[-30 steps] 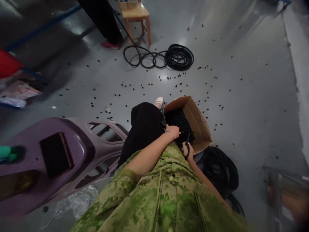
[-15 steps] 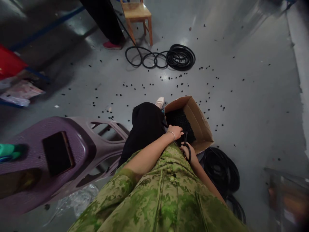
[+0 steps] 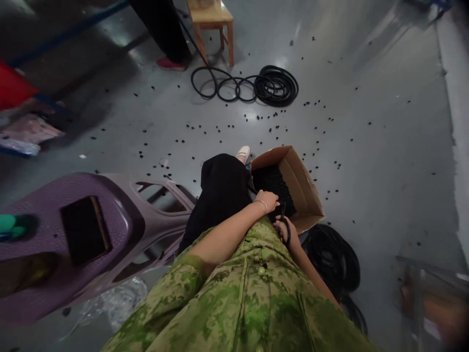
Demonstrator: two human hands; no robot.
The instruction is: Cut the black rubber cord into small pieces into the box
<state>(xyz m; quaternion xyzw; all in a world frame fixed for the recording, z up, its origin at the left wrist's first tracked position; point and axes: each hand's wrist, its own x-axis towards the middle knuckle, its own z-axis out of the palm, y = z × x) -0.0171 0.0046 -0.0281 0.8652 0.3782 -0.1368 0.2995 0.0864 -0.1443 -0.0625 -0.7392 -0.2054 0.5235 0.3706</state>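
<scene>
My left hand (image 3: pixel 267 201), with a thin bracelet at its wrist, is closed at the near edge of a cardboard box (image 3: pixel 306 195). A black hose (image 3: pixel 251 187) runs over my thigh into its fingers; the fingers partly hide it. Close beside it, my right hand (image 3: pixel 283 228) grips a pair of scissors (image 3: pixel 287 233) by the black loop handles. The blades point up and away from me, near the left fingertips. Inside the box lies a heap of small black pieces (image 3: pixel 271 182), too fine to make out singly.
Coiled black hose (image 3: pixel 276 86) lies on the floor ahead, near a wooden chair (image 3: pixel 212 15) and a person's leg (image 3: pixel 164 32). More black coils (image 3: pixel 331 256) rest right of me. A purple stool (image 3: pixel 120 195) at left carries a phone (image 3: pixel 85 230). Small black pieces dot the floor.
The view has shifted slightly. The scissor blades stand out a little differently beside my left fingers, while both hands stay in nearly the same place over the box edge.
</scene>
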